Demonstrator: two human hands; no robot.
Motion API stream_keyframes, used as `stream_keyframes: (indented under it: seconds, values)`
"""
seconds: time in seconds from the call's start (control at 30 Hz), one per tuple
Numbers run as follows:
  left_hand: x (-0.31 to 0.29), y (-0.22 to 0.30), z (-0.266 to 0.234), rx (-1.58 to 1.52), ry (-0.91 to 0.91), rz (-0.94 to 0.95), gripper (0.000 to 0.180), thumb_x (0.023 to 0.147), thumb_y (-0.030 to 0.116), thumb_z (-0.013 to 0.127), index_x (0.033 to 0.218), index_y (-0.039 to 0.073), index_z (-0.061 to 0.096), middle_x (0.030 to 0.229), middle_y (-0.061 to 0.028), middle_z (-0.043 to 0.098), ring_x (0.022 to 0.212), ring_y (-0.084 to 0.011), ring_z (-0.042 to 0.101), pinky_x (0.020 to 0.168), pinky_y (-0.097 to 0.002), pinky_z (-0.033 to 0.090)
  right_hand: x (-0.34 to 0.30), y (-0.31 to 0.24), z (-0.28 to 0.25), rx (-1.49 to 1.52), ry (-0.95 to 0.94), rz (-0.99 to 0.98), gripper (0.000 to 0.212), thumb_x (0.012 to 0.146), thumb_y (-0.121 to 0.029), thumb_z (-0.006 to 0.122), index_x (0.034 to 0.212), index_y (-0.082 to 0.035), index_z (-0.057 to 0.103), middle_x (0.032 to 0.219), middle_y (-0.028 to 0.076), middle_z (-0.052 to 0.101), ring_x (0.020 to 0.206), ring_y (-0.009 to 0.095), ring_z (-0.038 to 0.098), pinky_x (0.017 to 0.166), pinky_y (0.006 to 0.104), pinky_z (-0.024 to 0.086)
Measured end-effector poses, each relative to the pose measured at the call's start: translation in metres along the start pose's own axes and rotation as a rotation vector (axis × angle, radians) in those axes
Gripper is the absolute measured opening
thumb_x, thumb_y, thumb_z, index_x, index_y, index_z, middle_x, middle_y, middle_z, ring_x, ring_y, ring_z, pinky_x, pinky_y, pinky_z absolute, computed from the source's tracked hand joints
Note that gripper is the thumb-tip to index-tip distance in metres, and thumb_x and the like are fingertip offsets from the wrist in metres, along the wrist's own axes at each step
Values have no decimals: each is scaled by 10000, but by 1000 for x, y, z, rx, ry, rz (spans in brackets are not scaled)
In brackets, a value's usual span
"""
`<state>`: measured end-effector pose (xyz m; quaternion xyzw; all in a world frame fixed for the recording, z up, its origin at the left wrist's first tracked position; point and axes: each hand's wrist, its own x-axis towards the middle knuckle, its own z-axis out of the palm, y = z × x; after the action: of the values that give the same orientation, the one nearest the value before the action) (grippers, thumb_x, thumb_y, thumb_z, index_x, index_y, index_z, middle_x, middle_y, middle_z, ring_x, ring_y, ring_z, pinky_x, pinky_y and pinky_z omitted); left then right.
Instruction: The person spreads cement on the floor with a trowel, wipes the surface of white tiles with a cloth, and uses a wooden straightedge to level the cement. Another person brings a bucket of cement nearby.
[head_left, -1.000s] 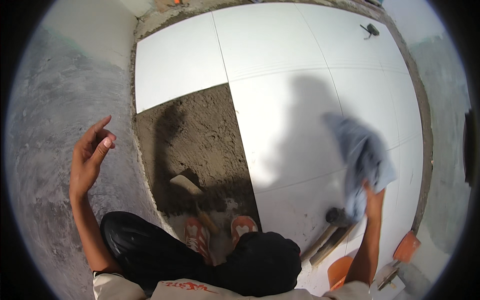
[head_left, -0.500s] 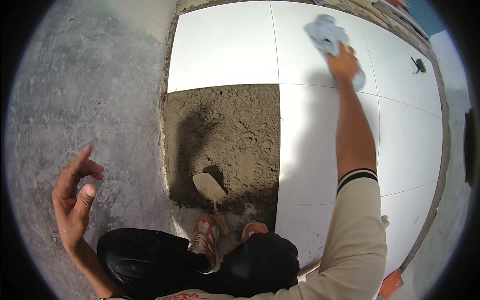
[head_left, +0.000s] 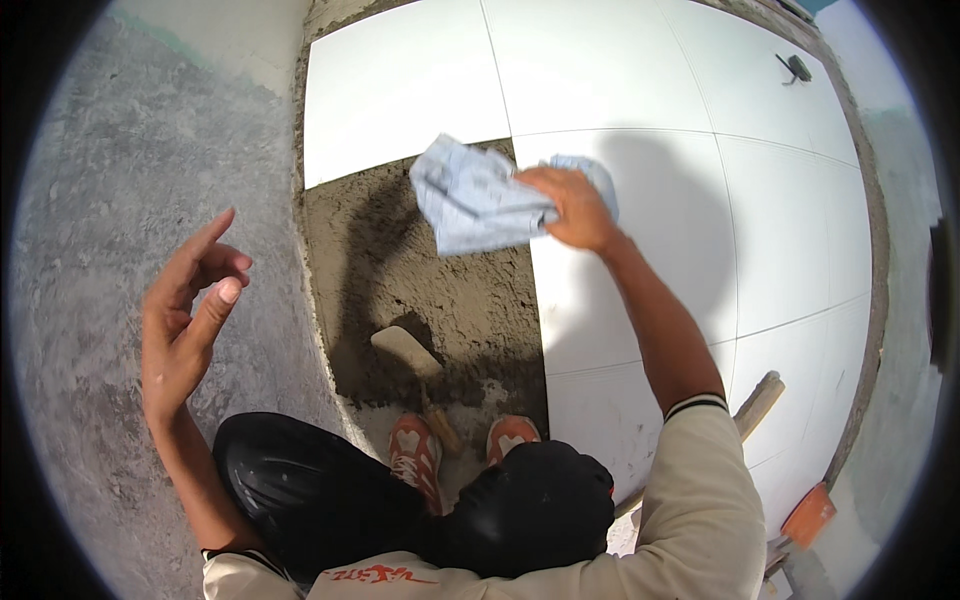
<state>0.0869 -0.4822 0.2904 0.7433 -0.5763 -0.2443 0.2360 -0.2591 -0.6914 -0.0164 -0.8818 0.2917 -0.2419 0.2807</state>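
A crumpled light-blue cloth [head_left: 478, 198] is gripped in my right hand [head_left: 575, 207], above the border between the white tiles [head_left: 625, 260] and a bed of wet mortar [head_left: 470, 300]. Part of the mortar's far edge is hidden behind the cloth. My left hand [head_left: 190, 320] is raised at the left over the grey concrete surface, fingers apart and slightly curled, holding nothing. A trowel [head_left: 405, 350] with a wooden handle lies on the near part of the mortar, its handle toward my shoes.
A small dark tool [head_left: 795, 69] rests on the far right tiles. At the near right are a wooden bar [head_left: 758, 405] and an orange object [head_left: 808, 515]. Rough grey concrete [head_left: 120, 250] runs along the left, and a wall [head_left: 905, 300] bounds the right.
My right hand has swept the cloth from the far right tiles back and left toward the mortar. My left hand has risen and shifted slightly right; the view has shifted a little.
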Motion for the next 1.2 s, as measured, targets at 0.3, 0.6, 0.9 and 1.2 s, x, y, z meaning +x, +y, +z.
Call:
stream_keyframes:
  seconds: [0.3, 0.6, 0.9, 1.2]
  values:
    - [2, 17, 19, 44, -11, 94, 570, 1026, 318, 695, 1530, 83, 568, 1083, -69, 685, 1006, -180, 646, 939, -389, 539, -257, -154, 20, 607, -138, 391, 625, 781, -50, 788, 1388, -123, 662, 1462, 76, 634, 1364, 271, 576, 1124, 428, 423]
    - [-8, -17, -6, 133, -57, 151, 530, 1078, 308, 606, 1565, 108, 535, 1088, -70, 669, 998, -177, 631, 982, -390, 525, -421, -95, -188, 529, 861, 1050, 611, 865, -102, 840, 1406, 10, 579, 1356, 168, 656, 1225, 276, 657, 1066, 414, 528]
    - [4, -13, 12, 90, -113, 139, 546, 1071, 346, 632, 1557, 112, 544, 1112, -70, 684, 991, -176, 642, 984, -404, 537, -321, 67, -166, -350, 626, 1077, 685, 739, -390, 921, 1266, -30, 674, 1256, 171, 654, 1201, 332, 636, 1024, 453, 519]
    - [21, 7, 37, 49, -210, 142, 557, 1053, 318, 673, 1556, 116, 547, 1086, -55, 678, 999, -169, 620, 981, -381, 514, -405, -171, -4, -14, -75, 638, 848, 713, -193, 860, 1509, -204, 565, 1420, 166, 594, 1329, 374, 536, 1130, 476, 392]
